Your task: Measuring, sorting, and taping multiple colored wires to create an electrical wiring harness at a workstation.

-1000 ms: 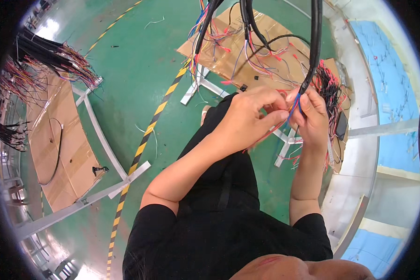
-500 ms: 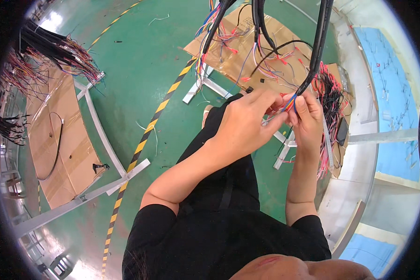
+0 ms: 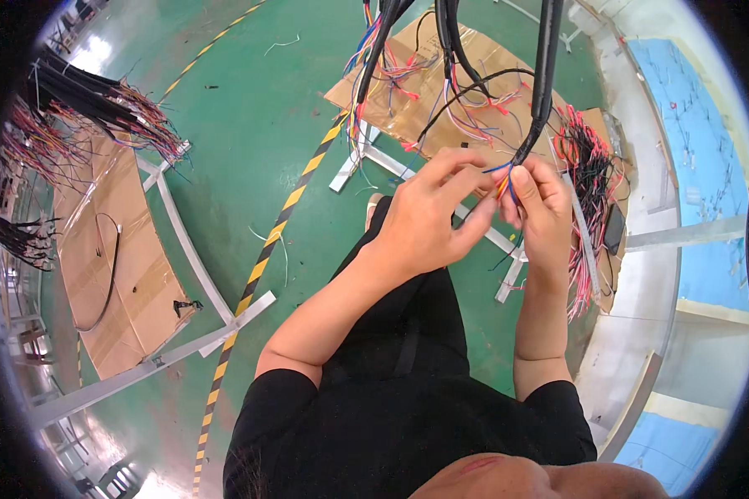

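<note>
A black sleeved cable (image 3: 543, 91) hangs down in front of me, with thin coloured wires (image 3: 505, 187), blue, red and yellow among them, fanning out of its lower end. My right hand (image 3: 543, 204) is closed on that end, thumb pressed against the wires just below the sleeve. Beside it on the left, my left hand (image 3: 433, 212) has curled fingers, with a gap between its thumb and forefinger. Its fingertips are close to the loose wires, and a blue one bends toward them. Some left fingertips are hidden behind the hand.
More black cables (image 3: 449, 41) with coloured ends hang over a cardboard sheet (image 3: 408, 108) ahead. Red and black leads (image 3: 587, 166) lie in a heap at the right. Metal frame legs (image 3: 387, 160) stand on the green floor. Another cardboard sheet (image 3: 112, 291) and wire bundles (image 3: 83, 91) are at left.
My left hand has drawn slightly left, its thumb and forefinger now apart from the wires' middle. The hanging cable has shifted left, and a blue wire now sticks out leftward.
</note>
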A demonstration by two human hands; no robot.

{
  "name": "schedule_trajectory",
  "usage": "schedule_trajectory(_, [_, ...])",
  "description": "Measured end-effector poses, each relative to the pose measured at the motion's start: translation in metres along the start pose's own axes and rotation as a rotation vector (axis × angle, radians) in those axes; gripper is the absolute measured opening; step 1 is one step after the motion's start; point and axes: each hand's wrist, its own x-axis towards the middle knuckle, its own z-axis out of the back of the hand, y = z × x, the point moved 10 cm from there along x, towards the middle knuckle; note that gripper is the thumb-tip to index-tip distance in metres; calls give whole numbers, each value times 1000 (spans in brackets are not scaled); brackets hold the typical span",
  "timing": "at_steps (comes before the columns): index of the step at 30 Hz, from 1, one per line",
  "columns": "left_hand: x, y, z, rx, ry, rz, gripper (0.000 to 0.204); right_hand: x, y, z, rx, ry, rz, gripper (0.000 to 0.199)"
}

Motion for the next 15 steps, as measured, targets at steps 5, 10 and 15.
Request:
schedule_trajectory(5, [11,-2,6,79,-28,28,19,1,23,-2,-83,-39,140,18])
schedule_trajectory(10, [15,6,7,119,52,80,15,-2,52,-9,-542,-61,373,17])
schedule_trajectory(15, [27,1,16,156,155,-1,13,7,38,-13,-414,-19,428,14])
